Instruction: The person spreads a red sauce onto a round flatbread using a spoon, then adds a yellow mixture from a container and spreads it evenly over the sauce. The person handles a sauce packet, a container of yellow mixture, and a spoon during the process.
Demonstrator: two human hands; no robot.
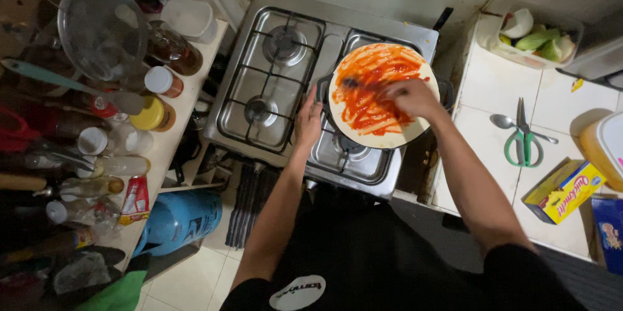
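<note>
Right hand (pixel 410 98) lay on the round flatbread (pixel 383 95), fingers curled narrow and pointing left, tips pressed into the red sauce (pixel 366 90); could not tell whether they pinched a tool or were bare. Sauce streaks ran left of and below those fingertips, covering most of the disc, with a pale bare rim at the lower edge. A dark spot sat in the sauce just left of the fingertips.

The flatbread rested on a dark pan (pixel 446 90) over the right rear of the steel gas stove (pixel 285 71); the pan rim showed just right of the right wrist.

Left hand (pixel 308 119) sat flat at the left edge of the flatbread, fingers straight and close together, holding nothing, tips pointing up along the pan side. The two free burners were left of these fingers.

Right of the right hand, well apart, on the white tiled counter (pixel 480 84): a spoon (pixel 503 121) touching green-handled scissors (pixel 524 142), a yellow box (pixel 563 191) below them, a clear tub of vegetable scraps (pixel 535 38) above.

Far left of the left fingers: a shelf of bottles and jars (pixel 97 149), a metal strainer (pixel 100 25), and a blue gas cylinder (pixel 178 220) on the floor below.
</note>
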